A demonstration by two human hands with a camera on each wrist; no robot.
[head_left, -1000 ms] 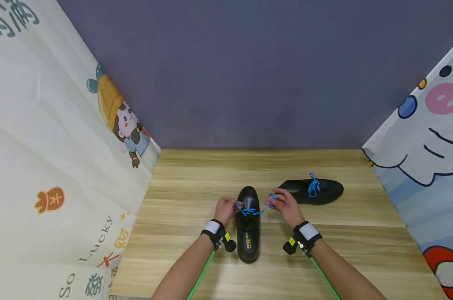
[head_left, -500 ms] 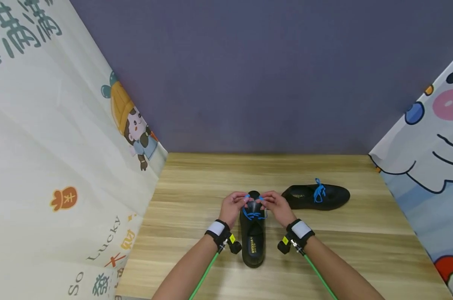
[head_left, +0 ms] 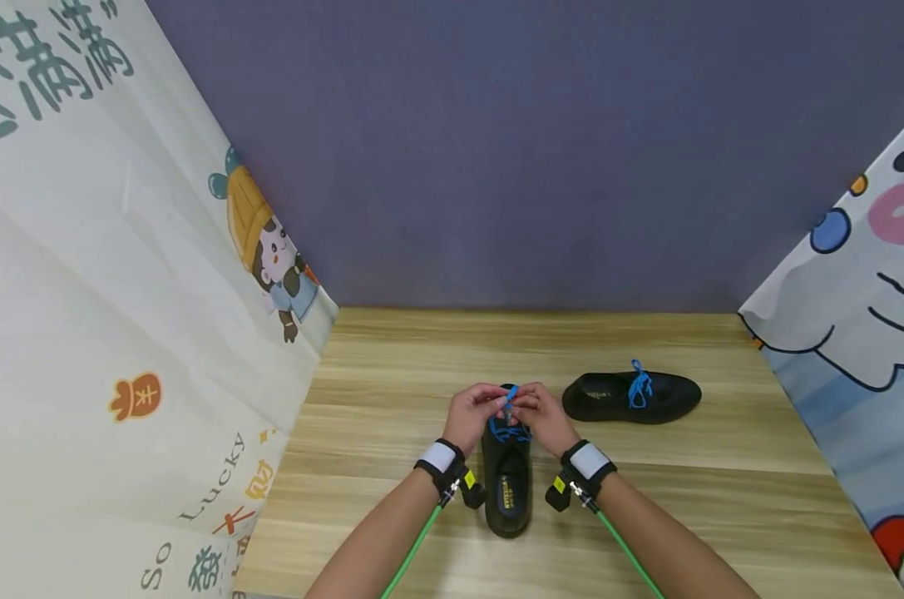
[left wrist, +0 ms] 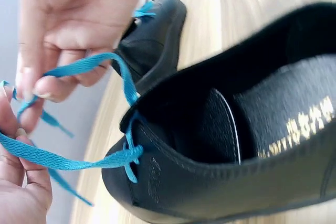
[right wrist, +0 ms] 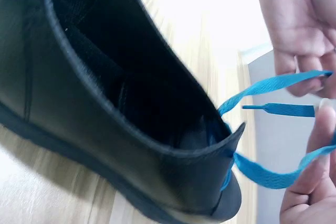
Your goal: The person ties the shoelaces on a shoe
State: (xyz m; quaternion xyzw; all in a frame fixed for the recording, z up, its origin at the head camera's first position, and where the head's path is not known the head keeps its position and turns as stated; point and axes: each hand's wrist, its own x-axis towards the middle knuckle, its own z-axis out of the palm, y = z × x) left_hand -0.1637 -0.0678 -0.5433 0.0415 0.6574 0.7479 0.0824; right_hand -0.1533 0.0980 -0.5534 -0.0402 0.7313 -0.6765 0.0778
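Note:
A black shoe (head_left: 507,491) lies with its toe pointing away, between my hands. Blue shoelace (left wrist: 79,163) runs from its eyelets up to my fingers, the two lengths crossing there. My left hand (head_left: 470,416) pinches one length above the toe, and it shows at the lower left in the left wrist view. Close beside it, my right hand (head_left: 545,420) pinches the other length; the fingertips of both hands nearly meet. A loose lace tip (right wrist: 278,109) sticks out between the hands in the right wrist view. Fingers partly hide the crossing.
A second black shoe (head_left: 672,398) with a tied blue lace (head_left: 639,386) lies sideways to the right on the wooden table (head_left: 422,341). A grey-blue panel (head_left: 481,166) rises behind. Printed white cloths hang at the left (head_left: 62,274) and right.
Both hands have come together from either side of the shoe to above its toe, bringing the two lace lengths across each other. The head view has shifted slightly.

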